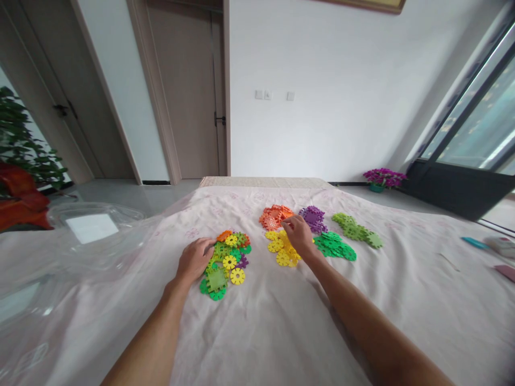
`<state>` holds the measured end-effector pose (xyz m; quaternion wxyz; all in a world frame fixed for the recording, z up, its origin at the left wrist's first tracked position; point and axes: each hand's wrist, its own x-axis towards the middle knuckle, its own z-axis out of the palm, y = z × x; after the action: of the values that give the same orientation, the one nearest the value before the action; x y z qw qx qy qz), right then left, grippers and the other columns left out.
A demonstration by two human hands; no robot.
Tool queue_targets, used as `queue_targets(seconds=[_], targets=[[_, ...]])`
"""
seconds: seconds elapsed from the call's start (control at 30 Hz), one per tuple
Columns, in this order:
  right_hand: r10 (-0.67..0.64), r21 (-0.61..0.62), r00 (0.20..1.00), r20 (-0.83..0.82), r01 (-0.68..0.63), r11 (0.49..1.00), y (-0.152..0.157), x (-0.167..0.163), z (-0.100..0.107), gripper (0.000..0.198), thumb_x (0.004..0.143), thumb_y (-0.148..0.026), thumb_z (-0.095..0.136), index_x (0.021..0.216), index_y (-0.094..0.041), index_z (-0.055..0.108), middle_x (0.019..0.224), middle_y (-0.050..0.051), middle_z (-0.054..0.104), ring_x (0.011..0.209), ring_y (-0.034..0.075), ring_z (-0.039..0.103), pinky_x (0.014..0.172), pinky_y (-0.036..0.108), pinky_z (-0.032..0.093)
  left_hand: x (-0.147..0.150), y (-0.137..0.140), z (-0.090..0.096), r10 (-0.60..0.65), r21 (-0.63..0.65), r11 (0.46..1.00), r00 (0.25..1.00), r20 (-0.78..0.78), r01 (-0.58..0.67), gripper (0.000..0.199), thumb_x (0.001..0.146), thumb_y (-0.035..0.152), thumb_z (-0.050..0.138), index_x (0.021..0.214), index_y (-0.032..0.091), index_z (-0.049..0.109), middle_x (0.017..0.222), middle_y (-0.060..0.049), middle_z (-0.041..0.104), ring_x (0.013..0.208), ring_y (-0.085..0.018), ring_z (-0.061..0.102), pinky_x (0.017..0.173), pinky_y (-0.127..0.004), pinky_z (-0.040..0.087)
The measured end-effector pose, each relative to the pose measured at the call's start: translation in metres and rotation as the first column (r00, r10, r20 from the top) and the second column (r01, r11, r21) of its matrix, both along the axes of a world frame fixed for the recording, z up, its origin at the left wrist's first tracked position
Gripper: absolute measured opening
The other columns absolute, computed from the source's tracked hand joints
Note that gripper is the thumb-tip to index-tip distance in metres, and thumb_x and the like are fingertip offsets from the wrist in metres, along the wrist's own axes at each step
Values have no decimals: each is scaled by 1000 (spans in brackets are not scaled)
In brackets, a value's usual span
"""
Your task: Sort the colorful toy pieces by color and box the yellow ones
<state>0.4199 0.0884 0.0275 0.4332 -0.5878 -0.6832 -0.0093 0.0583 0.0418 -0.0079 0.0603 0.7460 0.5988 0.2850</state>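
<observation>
Pale cloth (257, 338) under yellow discs (283, 258); white wall (333, 64) behind.

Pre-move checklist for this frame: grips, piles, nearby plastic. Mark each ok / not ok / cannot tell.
1. Left grip at the mixed pile: ok, on its left edge.
2. Right grip holding a piece: cannot tell, fingertips too small to read.
3. Mixed pile down to one colour: not ok, yellow, green, orange and purple together.
4. Orange pile and lime pile apart: ok.
5. Yellow pile fully visible: not ok, right grip covers part.
6. Clear plastic away from both grips: ok, off left.
</observation>
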Motion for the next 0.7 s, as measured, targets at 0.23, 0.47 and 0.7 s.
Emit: queue_targets(seconds=[0.23,0.47,0.7], targets=[[-56,-190,998,31,61,980,31,15,-3,23,85,-20,57,97,-17,76,97,7,74,91,21,68,87,31,49,-1,1,-2,-2,-5,1000,1000,-4,2,34,91,27,45,116,24,67,127,-4,66,118,-19,59,105,-34,43],[105,-112,994,-27,-108,988,5,-21,-6,28,82,-14,51,94,-20,76,100,6,75,93,20,68,87,32,51,1,-2,2,7,1,1000,1000,5,-7,33,89,27,47,115,25,68,125,-3,67,117,-19,60,104,-33,43],[441,-96,897,-31,-442,892,-55,-97,-10,25,87,-11,53,98,-22,73,96,4,71,86,16,66,80,27,50,0,-1,2,-3,-18,1000,1000,6,3,33,91,28,47,116,25,68,127,-3,66,118,-19,59,104,-34,43]])
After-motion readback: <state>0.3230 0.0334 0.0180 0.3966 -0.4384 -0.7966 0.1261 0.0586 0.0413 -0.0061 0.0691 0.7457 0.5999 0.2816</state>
